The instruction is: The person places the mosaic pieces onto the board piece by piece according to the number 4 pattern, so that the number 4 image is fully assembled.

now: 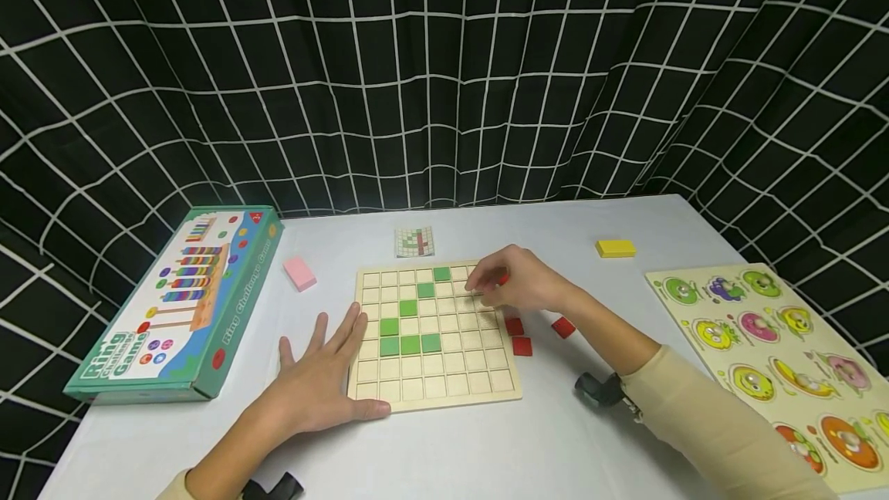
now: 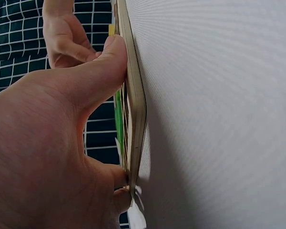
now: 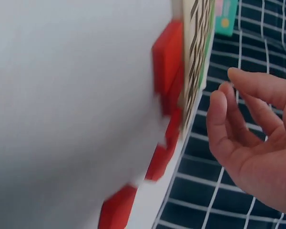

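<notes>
A wooden grid board lies on the white table with several green tiles in its squares. My left hand spreads along the board's left side, its fingertips at that edge and its thumb on the near left corner. In the left wrist view the thumb lies against the board's rim. Over the board's far right part hovers my right hand. Its fingers are loosely bent with nothing between them in the right wrist view. Several red tiles lie beside the board's right edge.
A small printed pattern card lies behind the board. To the left are a pink block and a green game box. A yellow block and a fruit puzzle board are on the right. Dark gridded curtains surround the table.
</notes>
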The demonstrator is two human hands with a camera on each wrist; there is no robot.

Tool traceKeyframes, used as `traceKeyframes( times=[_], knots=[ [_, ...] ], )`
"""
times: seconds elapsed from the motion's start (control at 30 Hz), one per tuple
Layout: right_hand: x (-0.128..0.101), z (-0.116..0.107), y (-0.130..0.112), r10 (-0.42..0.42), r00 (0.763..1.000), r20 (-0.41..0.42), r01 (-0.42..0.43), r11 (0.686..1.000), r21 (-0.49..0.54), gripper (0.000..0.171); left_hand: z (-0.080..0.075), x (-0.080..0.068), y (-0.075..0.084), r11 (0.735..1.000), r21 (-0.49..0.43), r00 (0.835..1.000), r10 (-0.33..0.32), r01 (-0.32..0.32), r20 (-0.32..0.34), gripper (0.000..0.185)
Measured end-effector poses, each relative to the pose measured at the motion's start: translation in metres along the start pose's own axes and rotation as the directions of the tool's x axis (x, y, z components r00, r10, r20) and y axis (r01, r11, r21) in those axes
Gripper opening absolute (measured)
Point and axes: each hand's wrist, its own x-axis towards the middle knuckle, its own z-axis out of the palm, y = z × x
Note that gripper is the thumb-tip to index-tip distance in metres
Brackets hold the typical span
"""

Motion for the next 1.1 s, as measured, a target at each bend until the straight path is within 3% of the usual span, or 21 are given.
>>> traceKeyframes(
  times=[0.5,1.1],
  knots=[
    [-0.004,-0.032,0.038,0.079,0.996,-0.05,-0.081,0.996,-0.022,0.026,0.0,0.001,0.0,1.0,0.001,1.0,-0.002,0.002,0.003,0.131],
    [-0.002,-0.042,0.063,0.086,0.996,0.033,-0.087,0.996,0.017,0.027,0.001,0.001,-0.001,1.0,-0.013,1.0,-0.007,0.007,0.009,0.131]
  ],
)
